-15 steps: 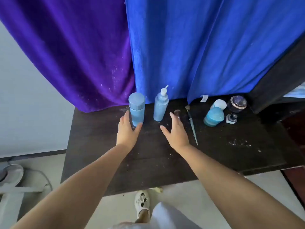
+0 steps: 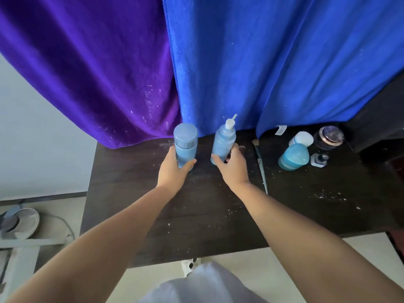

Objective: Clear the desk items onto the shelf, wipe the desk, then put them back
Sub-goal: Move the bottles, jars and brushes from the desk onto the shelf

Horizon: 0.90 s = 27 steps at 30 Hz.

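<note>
Two light-blue bottles stand at the back of the dark wooden desk. My left hand wraps around the capped bottle. My right hand grips the base of the pump bottle. Further right lie a thin makeup brush, a teal jar, a white-lidded jar, a dark round jar and a small square bottle. White dust speckles the desk top.
A purple cloth and a blue cloth hang behind the desk, touching its back edge. A dark piece of furniture stands at the right. A fan base and cable lie on the floor at left.
Both hands have moved forward and closed: the left around the capped bottle, the right around the pump bottle. Before, their fingers were spread just short of the bottles.
</note>
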Available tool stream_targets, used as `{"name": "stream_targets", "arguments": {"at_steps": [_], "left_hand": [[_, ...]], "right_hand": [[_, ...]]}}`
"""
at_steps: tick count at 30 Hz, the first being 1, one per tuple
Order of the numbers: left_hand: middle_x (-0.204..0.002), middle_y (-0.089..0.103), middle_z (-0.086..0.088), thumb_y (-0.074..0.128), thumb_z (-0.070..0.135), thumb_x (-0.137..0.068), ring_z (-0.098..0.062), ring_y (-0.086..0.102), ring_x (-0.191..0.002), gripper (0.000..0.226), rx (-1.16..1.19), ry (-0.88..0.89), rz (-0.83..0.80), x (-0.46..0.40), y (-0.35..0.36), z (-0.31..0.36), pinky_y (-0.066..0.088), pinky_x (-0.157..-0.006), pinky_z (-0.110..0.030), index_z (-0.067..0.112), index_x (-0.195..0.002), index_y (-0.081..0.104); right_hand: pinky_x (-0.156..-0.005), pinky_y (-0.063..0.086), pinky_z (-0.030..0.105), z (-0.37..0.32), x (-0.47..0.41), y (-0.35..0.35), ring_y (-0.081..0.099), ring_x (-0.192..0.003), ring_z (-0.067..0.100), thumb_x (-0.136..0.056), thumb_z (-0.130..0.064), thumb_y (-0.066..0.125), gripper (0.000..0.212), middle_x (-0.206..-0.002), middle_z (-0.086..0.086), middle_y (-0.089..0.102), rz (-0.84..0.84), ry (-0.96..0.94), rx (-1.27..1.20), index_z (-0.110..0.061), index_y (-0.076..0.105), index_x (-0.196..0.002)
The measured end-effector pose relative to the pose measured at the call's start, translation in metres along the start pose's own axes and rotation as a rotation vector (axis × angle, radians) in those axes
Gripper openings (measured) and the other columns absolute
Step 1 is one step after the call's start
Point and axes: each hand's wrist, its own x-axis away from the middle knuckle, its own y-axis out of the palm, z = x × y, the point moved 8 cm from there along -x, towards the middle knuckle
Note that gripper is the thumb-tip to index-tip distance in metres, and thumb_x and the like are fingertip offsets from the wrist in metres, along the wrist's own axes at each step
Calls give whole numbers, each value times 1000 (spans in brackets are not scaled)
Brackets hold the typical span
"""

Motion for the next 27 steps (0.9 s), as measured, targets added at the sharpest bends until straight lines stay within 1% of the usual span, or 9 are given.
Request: {"name": "stream_targets", "arguments": {"at_steps": [2, 6, 10, 12, 16, 19, 21, 24, 27], "left_hand": [[-101, 59, 8, 70, 26, -79, -18, 60, -98, 36, -12, 27, 9, 11, 8, 14, 48, -89, -39, 26, -102, 43], [-104, 59, 9, 71, 26, -78, -16, 59, -98, 42, 21, 89, -19, 44, 51, 56, 48, -89, -36, 23, -111, 46], [-106, 58, 8, 71, 22, -79, -15, 58, -97, 49, 45, 186, -83, 88, 121, 108, 45, -89, -30, 18, -121, 47], [-106, 58, 6, 72, 22, -79, -15, 58, -95, 50, 40, 223, -132, 110, 161, 135, 45, -87, -30, 16, -121, 47], [-103, 61, 0, 71, 26, -79, -19, 58, -91, 44, 27, 308, -209, 149, 239, 186, 44, -79, -30, 16, -114, 49], [-105, 62, 0, 72, 26, -78, -20, 59, -95, 43, 77, 365, -259, 171, 286, 232, 45, -81, -30, 17, -114, 49], [-108, 60, 2, 71, 28, -79, -17, 58, -98, 50, 86, 425, -294, 180, 312, 266, 45, -84, -30, 16, -121, 48], [-106, 56, 5, 69, 29, -80, -10, 53, -95, 50, 88, 521, -312, 183, 341, 321, 40, -79, -24, 11, -122, 48], [-112, 58, 3, 68, 31, -81, -11, 55, -100, 52, 121, 587, -320, 174, 364, 375, 45, -82, -27, 13, -124, 46]], "right_hand": [[-85, 52, 39, 6, 9, -19, 63, -95, 24, -77, -28, 71, 41, -103, 5, 63, -2, 0, -44, -13, 51, -108], [-86, 52, 40, 23, 31, -87, 64, -98, 23, -77, -26, 71, 44, -107, 5, 65, 32, -16, -88, -13, 50, -113], [-86, 52, 45, 60, 61, -189, 65, -94, 27, -76, -26, 72, 43, -106, 7, 66, 118, -27, -59, -14, 50, -112], [-87, 52, 46, 83, 78, -250, 65, -96, 26, -76, -25, 72, 46, -109, 8, 66, 167, -33, -31, -14, 50, -115], [-85, 52, 37, 127, 110, -360, 62, -98, 23, -79, -25, 70, 46, -111, 7, 64, 263, -4, 22, -11, 50, -117], [-81, 48, 30, 145, 123, -427, 60, -98, 21, -80, -29, 70, 45, -109, 6, 63, 360, 15, 28, -10, 50, -116], [-79, 47, 29, 148, 123, -463, 60, -97, 21, -80, -31, 69, 45, -107, 6, 62, 405, 10, 58, -8, 50, -114], [-79, 46, 28, 139, 112, -508, 55, -93, 15, -82, -31, 68, 44, -101, 0, 57, 446, -28, 57, -8, 49, -115], [-79, 42, 27, 124, 84, -547, 53, -95, 15, -83, -30, 66, 44, -104, 0, 56, 465, -84, 11, -10, 49, -117]]}}
